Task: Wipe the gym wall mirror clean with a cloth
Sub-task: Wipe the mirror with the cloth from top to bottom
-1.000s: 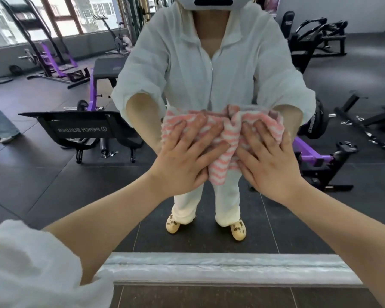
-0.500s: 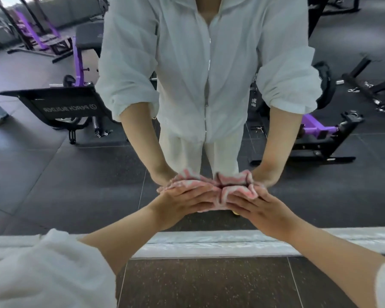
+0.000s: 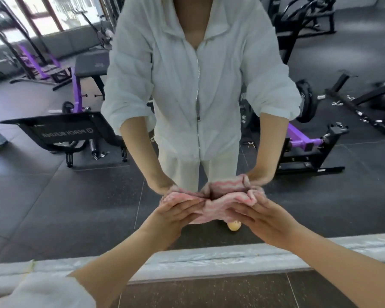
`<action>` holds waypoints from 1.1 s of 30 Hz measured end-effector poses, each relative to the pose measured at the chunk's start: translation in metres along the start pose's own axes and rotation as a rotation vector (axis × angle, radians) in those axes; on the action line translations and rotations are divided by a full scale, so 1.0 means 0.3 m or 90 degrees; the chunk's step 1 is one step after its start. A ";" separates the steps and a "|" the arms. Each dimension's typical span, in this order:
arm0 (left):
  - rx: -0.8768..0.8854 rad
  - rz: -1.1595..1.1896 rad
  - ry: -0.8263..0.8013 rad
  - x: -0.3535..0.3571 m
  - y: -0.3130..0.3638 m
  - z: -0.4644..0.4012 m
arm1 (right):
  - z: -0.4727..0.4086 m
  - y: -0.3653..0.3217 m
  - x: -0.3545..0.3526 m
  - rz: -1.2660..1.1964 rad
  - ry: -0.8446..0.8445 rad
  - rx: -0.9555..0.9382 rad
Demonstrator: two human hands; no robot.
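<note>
Cloth (image 3: 211,204) — partly under hands

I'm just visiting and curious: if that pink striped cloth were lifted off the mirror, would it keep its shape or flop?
Probably flop: the cloth is bunched into soft folds under the left hand and right hand. It looks light, likely terry. Pushed along the mirror, it would probably crumple rather than slide flat.

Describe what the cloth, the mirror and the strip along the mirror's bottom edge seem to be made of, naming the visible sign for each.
Cloth: soft terry-like fabric, pink and white stripes, bunched in folds. Mirror: smooth glossy glass, giving a sharp reflection of the gym. Bottom strip: pale and shiny with wrinkled highlights, perhaps metal trim under plastic film; unclear.
</note>
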State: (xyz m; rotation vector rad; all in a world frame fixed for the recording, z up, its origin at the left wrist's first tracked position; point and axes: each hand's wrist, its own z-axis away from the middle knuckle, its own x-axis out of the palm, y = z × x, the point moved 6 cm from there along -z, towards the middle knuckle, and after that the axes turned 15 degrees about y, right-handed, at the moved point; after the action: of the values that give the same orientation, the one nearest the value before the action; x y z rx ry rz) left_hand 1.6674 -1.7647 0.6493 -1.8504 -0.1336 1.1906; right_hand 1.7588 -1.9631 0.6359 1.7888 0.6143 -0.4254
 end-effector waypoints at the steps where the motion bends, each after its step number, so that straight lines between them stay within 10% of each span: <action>1: -0.028 0.002 0.062 -0.044 -0.038 -0.029 | -0.005 0.056 -0.022 0.007 0.034 0.022; 17: -0.272 0.044 0.522 -0.674 -0.482 -0.519 | 0.019 0.790 -0.387 0.063 0.442 0.267; 33: -0.191 -0.114 0.436 -0.486 -0.284 -0.622 | 0.129 0.700 -0.226 -0.047 0.466 0.244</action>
State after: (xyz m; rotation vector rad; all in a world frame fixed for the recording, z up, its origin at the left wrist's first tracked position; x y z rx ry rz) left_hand 1.7642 -1.9066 0.8334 -2.3525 -0.0903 0.3817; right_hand 1.8319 -2.0600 0.8241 2.3003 1.1653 0.0977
